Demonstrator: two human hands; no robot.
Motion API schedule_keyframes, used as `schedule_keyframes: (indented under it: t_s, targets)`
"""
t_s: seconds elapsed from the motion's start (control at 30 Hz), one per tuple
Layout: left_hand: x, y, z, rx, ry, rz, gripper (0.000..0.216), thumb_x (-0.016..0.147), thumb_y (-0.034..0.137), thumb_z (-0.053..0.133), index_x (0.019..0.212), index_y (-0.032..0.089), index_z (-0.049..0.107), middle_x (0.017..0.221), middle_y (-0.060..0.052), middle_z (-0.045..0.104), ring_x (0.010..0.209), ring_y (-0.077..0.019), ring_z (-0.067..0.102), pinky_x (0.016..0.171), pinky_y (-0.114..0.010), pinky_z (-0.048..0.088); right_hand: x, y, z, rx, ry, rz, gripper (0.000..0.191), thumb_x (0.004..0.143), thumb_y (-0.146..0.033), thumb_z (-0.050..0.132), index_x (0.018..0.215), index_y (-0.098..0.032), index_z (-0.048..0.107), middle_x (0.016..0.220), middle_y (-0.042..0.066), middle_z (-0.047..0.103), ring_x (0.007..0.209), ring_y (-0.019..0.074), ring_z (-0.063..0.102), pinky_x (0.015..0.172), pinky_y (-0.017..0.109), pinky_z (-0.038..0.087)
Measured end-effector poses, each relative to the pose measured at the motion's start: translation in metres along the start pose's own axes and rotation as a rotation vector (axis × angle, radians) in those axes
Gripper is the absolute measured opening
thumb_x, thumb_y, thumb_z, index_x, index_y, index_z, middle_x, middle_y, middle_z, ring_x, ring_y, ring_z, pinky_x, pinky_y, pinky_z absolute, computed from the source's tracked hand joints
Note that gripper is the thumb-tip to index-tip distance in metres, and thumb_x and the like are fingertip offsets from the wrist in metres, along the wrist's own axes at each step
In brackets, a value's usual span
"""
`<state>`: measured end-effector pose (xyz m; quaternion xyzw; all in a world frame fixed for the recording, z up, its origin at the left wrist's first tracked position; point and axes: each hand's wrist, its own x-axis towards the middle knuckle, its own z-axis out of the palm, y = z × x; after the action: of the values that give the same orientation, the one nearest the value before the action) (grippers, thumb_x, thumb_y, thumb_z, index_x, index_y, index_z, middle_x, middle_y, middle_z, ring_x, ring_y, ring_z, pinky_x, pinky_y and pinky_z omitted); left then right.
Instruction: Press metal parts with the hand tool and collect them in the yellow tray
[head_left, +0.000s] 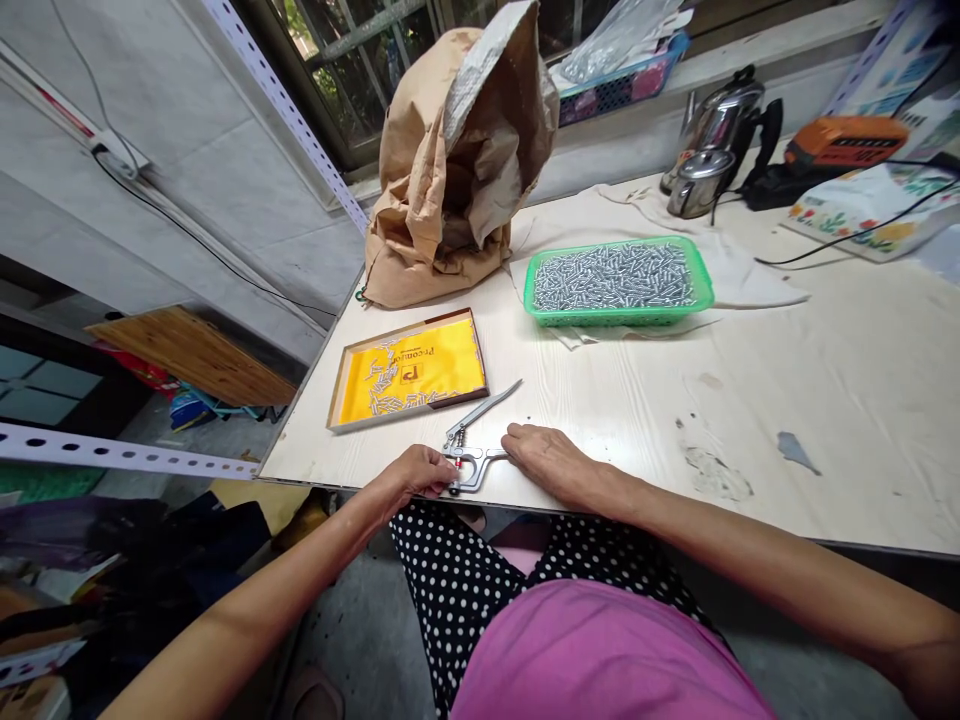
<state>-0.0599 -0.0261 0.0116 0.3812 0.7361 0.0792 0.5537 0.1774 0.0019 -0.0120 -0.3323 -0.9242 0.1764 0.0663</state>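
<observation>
A seated person's left hand (416, 472) and right hand (551, 462) rest at the near edge of a pale wood-grain bench (750, 400). Between them a silver metal hand tool (472, 455) lies flat on the bench. It has a riveted head and one long, thin lever angling up and away from the grip. The left grip is curled closed round the tool's rounded head end, fingers tucked under. The right hand lies palm down, its fingertips touching the tool's short straight arm; whether that grip pinches it cannot be told. Just beyond the left grip sits a shallow rectangular tray with a yellow lining (409, 372), scattered with small shiny metal pieces. Farther off, beyond the right grip, a green plastic mesh basket (619, 285) is heaped with short silvery metal cylinders and stands on a rumpled white cloth (750, 280). Behind the tray slumps a crumpled brown paper sack (450, 170), open at the top.
</observation>
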Motion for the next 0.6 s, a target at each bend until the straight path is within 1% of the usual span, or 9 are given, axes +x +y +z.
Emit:
schedule_keyframes:
  t_s: [0.03, 0.07, 0.17, 0.2, 0.23, 0.3, 0.37, 0.5, 0.6]
  targets:
    - [0.000, 0.000, 0.000, 0.004, 0.003, 0.000, 0.029, 0.050, 0.036, 0.080, 0.060, 0.014, 0.064, 0.044, 0.005, 0.051, 0.044, -0.0075, 0.042, 0.048, -0.021, 0.035, 0.000, 0.002, -0.004, 0.005, 0.001, -0.002, 0.011, 0.093, -0.021, 0.053, 0.098, -0.015, 0.060, 0.103, 0.010, 0.061, 0.091, 0.0199, 0.055, 0.074, 0.031, 0.042]
    - [0.000, 0.000, 0.001, 0.007, 0.005, 0.001, 0.029, 0.050, 0.036, 0.080, 0.060, 0.014, 0.064, 0.044, 0.005, 0.051, 0.044, -0.0075, 0.042, 0.048, -0.021, 0.035, 0.001, 0.005, -0.007, 0.001, 0.012, -0.001, 0.022, 0.089, -0.030, 0.060, 0.104, -0.014, 0.060, 0.111, 0.012, 0.060, 0.098, 0.0231, 0.054, 0.079, 0.033, 0.043]
    - [0.000, 0.000, 0.002, 0.010, 0.009, -0.004, 0.031, 0.049, 0.037, 0.081, 0.059, 0.013, 0.064, 0.044, 0.005, 0.051, 0.044, -0.0072, 0.041, 0.047, -0.021, 0.033, 0.009, 0.017, -0.017, -0.051, 0.036, 0.026, 0.081, 0.069, -0.053, 0.077, 0.132, -0.012, 0.047, 0.141, 0.021, 0.042, 0.125, 0.0369, 0.040, 0.097, 0.047, 0.038]
    - [-0.001, 0.000, 0.002, 0.014, 0.014, -0.007, 0.031, 0.048, 0.037, 0.081, 0.058, 0.014, 0.063, 0.044, 0.005, 0.052, 0.044, -0.0073, 0.041, 0.047, -0.021, 0.033, 0.012, 0.021, -0.020, -0.067, 0.018, 0.037, 0.095, 0.064, -0.058, 0.079, 0.138, -0.011, 0.041, 0.146, 0.023, 0.036, 0.131, 0.0402, 0.033, 0.101, 0.051, 0.034]
    - [-0.001, 0.000, 0.002, 0.017, 0.018, -0.007, 0.032, 0.048, 0.037, 0.082, 0.057, 0.014, 0.062, 0.044, 0.004, 0.052, 0.044, -0.0074, 0.042, 0.047, -0.021, 0.033, 0.016, 0.026, -0.022, -0.075, -0.012, 0.040, 0.104, 0.061, -0.060, 0.080, 0.141, -0.010, 0.037, 0.149, 0.024, 0.032, 0.134, 0.0421, 0.028, 0.103, 0.054, 0.030]
    - [-0.002, 0.000, 0.002, 0.024, 0.022, -0.006, 0.033, 0.047, 0.037, 0.082, 0.056, 0.014, 0.061, 0.045, 0.004, 0.053, 0.044, -0.0077, 0.042, 0.047, -0.021, 0.032, 0.024, 0.032, -0.025, -0.078, -0.071, 0.024, 0.109, 0.057, -0.063, 0.080, 0.142, -0.010, 0.036, 0.148, 0.023, 0.034, 0.136, 0.0431, 0.025, 0.105, 0.056, 0.027]
    - [-0.003, 0.000, 0.003, 0.031, 0.023, -0.008, 0.033, 0.047, 0.037, 0.082, 0.055, 0.014, 0.061, 0.045, 0.004, 0.054, 0.045, -0.0079, 0.043, 0.047, -0.021, 0.031, 0.029, 0.036, -0.026, -0.085, -0.083, -0.003, 0.108, 0.055, -0.064, 0.080, 0.140, -0.010, 0.040, 0.142, 0.023, 0.041, 0.132, 0.0424, 0.031, 0.103, 0.055, 0.030]
    - [-0.004, 0.002, 0.004, 0.040, 0.035, -0.039, 0.029, 0.045, 0.035, 0.080, 0.057, 0.013, 0.064, 0.046, 0.003, 0.055, 0.046, -0.0083, 0.044, 0.049, -0.021, 0.032, 0.031, 0.034, -0.028, -0.119, -0.061, -0.030, 0.097, 0.055, -0.063, 0.080, 0.130, -0.010, 0.049, 0.128, 0.020, 0.053, 0.113, 0.0361, 0.047, 0.093, 0.047, 0.038]
    - [-0.004, 0.003, 0.005, 0.033, 0.044, -0.053, 0.028, 0.045, 0.034, 0.080, 0.057, 0.013, 0.065, 0.047, 0.003, 0.056, 0.047, -0.0082, 0.044, 0.049, -0.021, 0.032, 0.029, 0.030, -0.029, -0.136, -0.052, -0.026, 0.085, 0.057, -0.059, 0.081, 0.121, -0.009, 0.055, 0.119, 0.018, 0.057, 0.106, 0.0331, 0.050, 0.088, 0.043, 0.041]
